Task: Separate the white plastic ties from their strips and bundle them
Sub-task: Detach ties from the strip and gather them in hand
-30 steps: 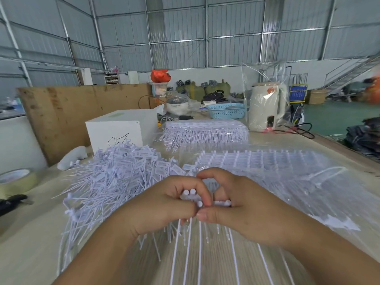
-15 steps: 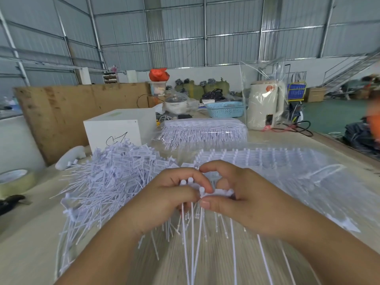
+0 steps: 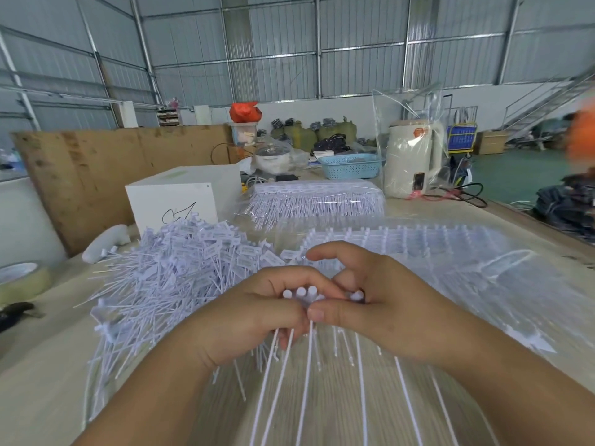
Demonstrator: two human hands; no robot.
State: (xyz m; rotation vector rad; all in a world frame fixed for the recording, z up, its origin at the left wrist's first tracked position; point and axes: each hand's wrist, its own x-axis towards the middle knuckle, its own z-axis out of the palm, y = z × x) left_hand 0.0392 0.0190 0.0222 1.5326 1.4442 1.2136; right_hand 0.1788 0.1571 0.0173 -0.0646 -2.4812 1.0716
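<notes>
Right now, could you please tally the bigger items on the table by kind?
Bagged tie packs: 2
Loose tie pile: 1
White box: 1
Blue basket: 1
Tape roll: 1
Total: 6

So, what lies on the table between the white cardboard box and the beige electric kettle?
In the head view, a clear-wrapped flat pack of white plastic ties lies between the white cardboard box and the beige electric kettle, slightly nearer the camera.

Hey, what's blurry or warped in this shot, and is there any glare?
Head view: wide-angle bending bows the wall panels; an orange shape at right is blurred; the clear bag over the kettle glints; both hands, left and right, look sharp.
</notes>
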